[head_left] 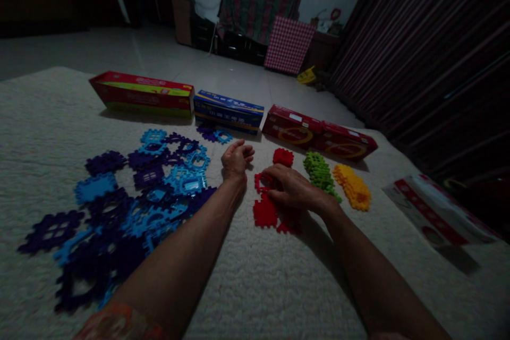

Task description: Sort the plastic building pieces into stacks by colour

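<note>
My left hand (236, 160) rests on the white carpet (279, 276) with its fingers curled into a loose fist, nothing visible in it. To its left lies a spread of several blue and purple plastic interlocking tiles (131, 196). My right hand (289, 186) lies over a group of red tiles (266, 213), fingertips pinching one red piece. A separate red piece (282, 156) sits just beyond the hand. A green stack (319, 171) and a yellow-orange stack (353, 186) of tiles lie to the right.
Three boxes stand along the carpet's far edge: a long red one (141, 93), a blue one (228, 110) and a red one (319, 135). A plastic bag (434, 212) lies at the right. Striped curtains (438, 53) and covered furniture (258, 5) stand beyond.
</note>
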Motion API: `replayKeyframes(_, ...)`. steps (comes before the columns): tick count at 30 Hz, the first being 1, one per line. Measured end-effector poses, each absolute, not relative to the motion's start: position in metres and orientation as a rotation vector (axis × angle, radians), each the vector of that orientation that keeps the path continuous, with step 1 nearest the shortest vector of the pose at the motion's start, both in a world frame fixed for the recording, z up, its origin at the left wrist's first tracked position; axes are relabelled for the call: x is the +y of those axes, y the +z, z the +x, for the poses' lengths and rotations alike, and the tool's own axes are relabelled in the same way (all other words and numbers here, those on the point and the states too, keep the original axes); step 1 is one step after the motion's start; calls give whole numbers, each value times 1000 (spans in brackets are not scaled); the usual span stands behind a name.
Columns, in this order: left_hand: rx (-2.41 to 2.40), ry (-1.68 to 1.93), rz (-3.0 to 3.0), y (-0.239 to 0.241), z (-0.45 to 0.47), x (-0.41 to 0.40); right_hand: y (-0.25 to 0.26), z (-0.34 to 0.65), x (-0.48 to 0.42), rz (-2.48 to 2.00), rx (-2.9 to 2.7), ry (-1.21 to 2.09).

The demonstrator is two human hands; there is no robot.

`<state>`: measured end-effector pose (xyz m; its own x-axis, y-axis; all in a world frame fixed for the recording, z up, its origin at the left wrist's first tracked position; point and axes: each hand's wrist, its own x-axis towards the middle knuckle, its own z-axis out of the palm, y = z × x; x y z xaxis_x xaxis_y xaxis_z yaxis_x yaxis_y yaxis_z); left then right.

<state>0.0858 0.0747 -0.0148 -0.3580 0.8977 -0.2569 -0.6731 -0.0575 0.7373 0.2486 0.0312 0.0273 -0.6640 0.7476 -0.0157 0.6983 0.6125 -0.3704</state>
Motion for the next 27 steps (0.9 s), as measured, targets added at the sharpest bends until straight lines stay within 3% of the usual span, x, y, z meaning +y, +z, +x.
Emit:
replayKeyframes(4, 970, 1683, 320, -16, 86, 75, 27, 256, 38, -1156, -2516, 480)
replayKeyframes(12, 988, 1669, 318, -17, 87, 77, 18, 275, 74, -1348, -2208, 71)
replayKeyframes(22, 1001, 1651, 314, -15, 87, 78, 12, 286, 81, -1456, -2196, 50)
replayKeyframes(27, 1003, 1663, 316, -15, 88, 76, 36, 288, 69, -1488, -2209, 37)
